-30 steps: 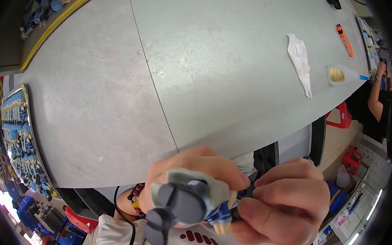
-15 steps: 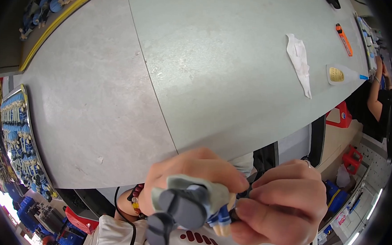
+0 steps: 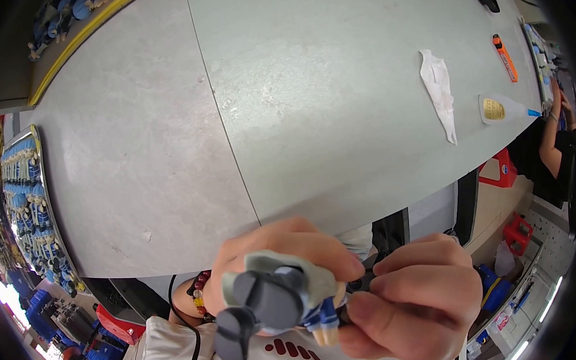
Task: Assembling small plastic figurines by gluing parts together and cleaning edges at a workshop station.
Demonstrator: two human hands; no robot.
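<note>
My left hand (image 3: pixel 284 238) is closed around a small figurine (image 3: pixel 280 300) close to my chest. The figurine's dark grey soles face me, and pale green clothing and a blue-and-white striped sleeve show beside them. Just to its right, my right hand (image 3: pixel 426 300) has its thumb and fingers pinched together against the figurine's far side. Whatever lies between those fingertips is hidden; only a dark bit shows there. The figurine's head is out of sight behind the hands.
On the grey table (image 3: pixel 152 139) lie a crumpled white tissue (image 3: pixel 438 93), a squeeze bottle with a blue tip (image 3: pixel 503 111) and an orange cutter knife (image 3: pixel 505 59). A tray of blue figurines (image 3: pixel 35 211) stands at left. A co-worker's arm (image 3: pixel 553 137) appears at far right.
The figurine's feet have shifted up very slightly within my left hand's hold. My right hand stays pinched beside it, almost unmoved.
</note>
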